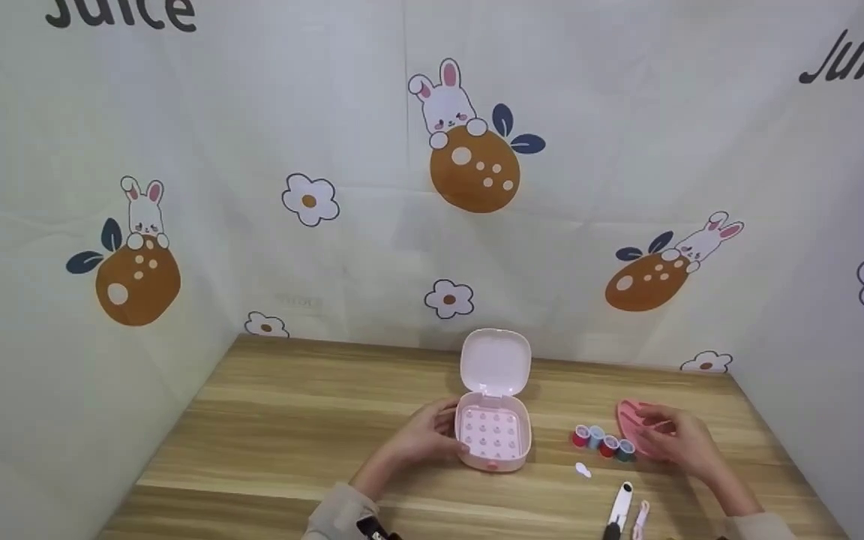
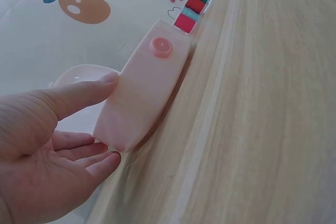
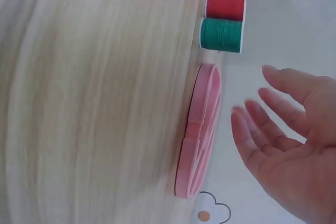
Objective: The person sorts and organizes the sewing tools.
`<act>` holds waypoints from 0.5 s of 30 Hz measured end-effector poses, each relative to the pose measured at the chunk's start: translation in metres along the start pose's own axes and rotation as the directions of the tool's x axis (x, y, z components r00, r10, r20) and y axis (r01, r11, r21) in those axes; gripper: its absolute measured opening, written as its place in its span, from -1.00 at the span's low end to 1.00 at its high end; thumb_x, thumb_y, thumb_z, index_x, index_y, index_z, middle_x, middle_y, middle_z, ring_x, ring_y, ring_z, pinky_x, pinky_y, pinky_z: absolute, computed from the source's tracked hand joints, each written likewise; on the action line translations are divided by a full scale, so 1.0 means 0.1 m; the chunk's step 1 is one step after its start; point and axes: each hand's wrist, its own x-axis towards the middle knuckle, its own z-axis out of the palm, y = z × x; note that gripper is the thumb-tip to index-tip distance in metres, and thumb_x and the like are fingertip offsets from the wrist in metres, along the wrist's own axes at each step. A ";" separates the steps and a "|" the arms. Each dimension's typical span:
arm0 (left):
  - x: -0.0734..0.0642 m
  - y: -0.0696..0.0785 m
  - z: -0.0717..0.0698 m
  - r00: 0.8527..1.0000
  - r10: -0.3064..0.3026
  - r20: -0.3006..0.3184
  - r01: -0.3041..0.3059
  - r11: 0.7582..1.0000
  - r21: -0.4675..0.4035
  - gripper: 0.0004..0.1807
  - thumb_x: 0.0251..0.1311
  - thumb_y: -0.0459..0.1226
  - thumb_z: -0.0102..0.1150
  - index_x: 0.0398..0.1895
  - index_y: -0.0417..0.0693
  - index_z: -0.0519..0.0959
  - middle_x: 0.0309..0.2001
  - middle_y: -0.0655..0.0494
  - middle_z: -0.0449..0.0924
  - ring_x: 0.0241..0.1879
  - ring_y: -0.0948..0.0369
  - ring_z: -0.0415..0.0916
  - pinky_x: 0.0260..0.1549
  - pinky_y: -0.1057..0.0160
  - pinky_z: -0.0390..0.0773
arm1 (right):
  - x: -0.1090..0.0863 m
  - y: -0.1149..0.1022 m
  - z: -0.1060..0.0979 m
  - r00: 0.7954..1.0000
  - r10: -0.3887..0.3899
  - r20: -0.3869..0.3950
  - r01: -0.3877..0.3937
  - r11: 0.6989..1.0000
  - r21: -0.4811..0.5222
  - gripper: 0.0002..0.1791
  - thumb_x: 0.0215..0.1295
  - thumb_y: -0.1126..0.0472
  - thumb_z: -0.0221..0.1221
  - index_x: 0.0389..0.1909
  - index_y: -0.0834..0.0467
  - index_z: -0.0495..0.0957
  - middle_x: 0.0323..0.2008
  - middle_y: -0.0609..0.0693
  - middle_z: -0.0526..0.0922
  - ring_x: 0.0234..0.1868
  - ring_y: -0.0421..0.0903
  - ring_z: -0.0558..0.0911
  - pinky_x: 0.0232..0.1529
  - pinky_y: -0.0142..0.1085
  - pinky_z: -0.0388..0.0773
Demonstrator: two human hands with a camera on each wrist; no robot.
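Observation:
A pale pink box [image 1: 493,466] stands on the table with its lid [image 1: 496,361] raised; small printed motifs cover its inside floor. My left hand [image 1: 426,433] holds it by the left side, thumb at the near corner and the other fingers round towards the back. In the left wrist view the thumb lies at the rim of the box [image 2: 144,85], near its round pink front button [image 2: 161,46]. My right hand [image 3: 299,135], fingers loosely bent with nothing between them, hovers over a flat pink divided tray [image 3: 197,135], apart from it.
Several thread spools [image 1: 609,446], red, light blue and green, stand in a row left of the tray. A small white piece [image 1: 583,470], a white tool with a dark end [image 1: 619,510] and a slim pink item [image 1: 640,519] lie nearer. Printed cloth walls [image 1: 364,262] enclose the table.

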 end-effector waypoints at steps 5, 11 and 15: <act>0.00 0.00 -0.01 1.000 -0.009 -0.002 0.009 1.000 -0.013 -0.06 0.01 -0.62 0.36 0.53 -0.53 0.18 0.52 -0.51 0.22 0.53 -0.34 0.21 0.49 -0.12 0.35 | -0.03 0.07 0.01 0.999 -0.011 0.048 0.005 0.993 0.119 -0.62 0.43 0.36 0.26 0.15 0.52 0.58 0.01 0.35 0.70 -0.18 -0.19 0.62 -0.26 -0.45 0.64; -0.01 0.01 0.00 0.999 -0.035 -0.011 0.035 0.999 0.000 -0.04 0.01 -0.61 0.37 0.55 -0.47 0.19 0.53 -0.47 0.23 0.52 -0.32 0.23 0.48 -0.11 0.38 | -0.05 0.13 0.00 0.987 -0.055 0.151 0.027 0.983 0.184 -0.58 0.39 0.37 0.27 0.14 0.59 0.53 -0.12 0.28 0.69 -0.25 -0.22 0.61 -0.25 -0.44 0.65; 0.00 0.01 0.00 0.999 -0.034 -0.006 0.034 0.999 -0.003 -0.04 0.02 -0.61 0.38 0.55 -0.46 0.19 0.53 -0.46 0.22 0.54 -0.32 0.21 0.49 -0.12 0.35 | -0.06 0.17 0.02 0.973 -0.095 0.209 0.047 0.973 0.224 -0.57 0.36 0.40 0.29 0.12 0.63 0.51 -0.27 0.09 0.66 -0.35 -0.24 0.60 -0.34 -0.43 0.65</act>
